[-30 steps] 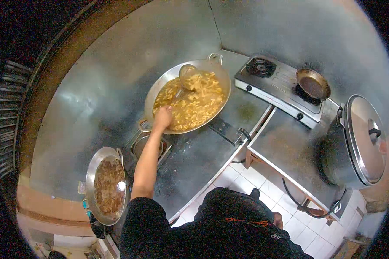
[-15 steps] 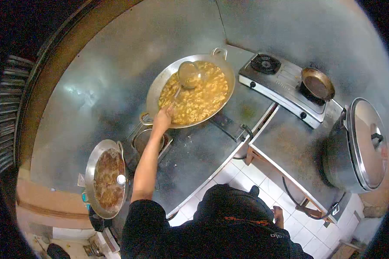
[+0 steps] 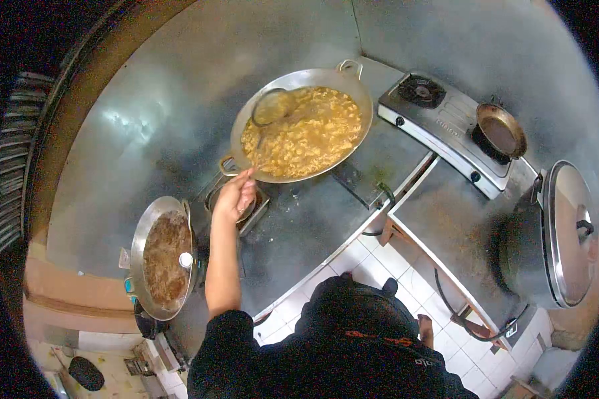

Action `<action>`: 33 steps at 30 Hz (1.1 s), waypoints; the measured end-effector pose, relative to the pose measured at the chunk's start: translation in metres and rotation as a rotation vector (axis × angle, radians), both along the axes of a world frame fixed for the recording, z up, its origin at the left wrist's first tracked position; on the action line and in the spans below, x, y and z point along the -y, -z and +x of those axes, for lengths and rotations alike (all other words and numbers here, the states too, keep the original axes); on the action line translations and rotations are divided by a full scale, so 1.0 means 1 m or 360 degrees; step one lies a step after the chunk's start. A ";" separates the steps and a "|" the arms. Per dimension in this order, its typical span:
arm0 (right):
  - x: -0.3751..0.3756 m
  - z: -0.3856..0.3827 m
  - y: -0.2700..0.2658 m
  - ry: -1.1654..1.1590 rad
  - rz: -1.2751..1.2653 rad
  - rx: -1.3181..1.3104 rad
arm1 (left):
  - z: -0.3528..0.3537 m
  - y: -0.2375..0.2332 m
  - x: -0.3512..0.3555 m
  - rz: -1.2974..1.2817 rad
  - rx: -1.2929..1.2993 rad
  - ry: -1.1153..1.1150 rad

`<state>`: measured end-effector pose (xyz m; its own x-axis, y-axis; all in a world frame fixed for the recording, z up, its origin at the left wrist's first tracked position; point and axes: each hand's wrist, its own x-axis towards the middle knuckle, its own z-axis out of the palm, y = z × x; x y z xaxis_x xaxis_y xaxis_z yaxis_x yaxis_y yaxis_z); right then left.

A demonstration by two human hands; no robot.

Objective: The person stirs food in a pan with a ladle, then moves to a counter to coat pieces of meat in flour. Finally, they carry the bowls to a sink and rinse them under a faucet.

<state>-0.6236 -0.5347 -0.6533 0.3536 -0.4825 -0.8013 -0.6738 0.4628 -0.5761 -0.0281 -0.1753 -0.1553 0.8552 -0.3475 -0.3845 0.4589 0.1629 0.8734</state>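
My left hand [image 3: 236, 197] is closed on the handle of a round mesh skimmer [image 3: 271, 108], just outside the near rim of a large wok [image 3: 248, 120]. The skimmer's head rests at the far left of the yellow-brown pieces frying in oil [image 3: 313, 130]. Low by my right side, my right hand [image 3: 426, 330] shows only in part against the floor tiles; its fingers are too small to make out.
A second wok [image 3: 140, 233] of bubbling brown oil stands at the left. To the right are a two-burner stove [image 3: 439, 126] with a small pan [image 3: 500, 133] on it, and a big lidded pot [image 3: 529, 246]. A hose [image 3: 442, 296] hangs below the counter edge.
My left hand has drawn back toward me and slightly left, and the skimmer's head has moved left and tilted in the wok. The whole view has shifted a little.
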 end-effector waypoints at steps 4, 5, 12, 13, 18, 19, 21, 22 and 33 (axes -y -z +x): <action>-0.004 -0.003 0.002 -0.0134 -0.0061 0.0035 | -0.033 -0.018 -0.033 -0.0095 0.0264 -0.0352; -0.002 -0.010 0.018 -0.0162 -0.0116 0.0180 | -0.042 -0.017 -0.040 0.0050 0.0340 -0.0443; 0.004 0.014 -0.002 -0.0437 -0.0102 0.0107 | -0.041 0.125 -0.119 0.2292 0.1777 -0.0956; 0.009 0.016 -0.003 -0.0725 -0.0156 0.0007 | -0.049 0.129 -0.113 0.2246 0.1399 -0.0915; 0.044 -0.011 0.074 -0.0767 0.0155 0.0253 | -0.042 0.202 -0.144 0.2572 0.0628 -0.0253; 0.045 0.000 0.056 -0.0329 0.0567 0.0001 | -0.045 0.198 -0.139 0.2568 0.0617 -0.0256; 0.037 0.005 0.019 -0.0154 0.0377 0.0181 | -0.055 0.164 -0.113 0.2617 0.0695 -0.0435; 0.030 0.007 0.001 0.0022 0.0198 0.0354 | -0.060 0.150 -0.105 0.2618 0.0692 -0.0428; 0.023 0.026 -0.002 -0.0059 0.0177 -0.0055 | 0.049 0.018 -0.069 0.2383 0.1464 -0.0503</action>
<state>-0.5979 -0.5578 -0.6510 0.3409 -0.3772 -0.8611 -0.7103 0.4967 -0.4987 0.0210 -0.1063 -0.1733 0.9139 0.0195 0.4055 -0.1022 -0.9556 0.2763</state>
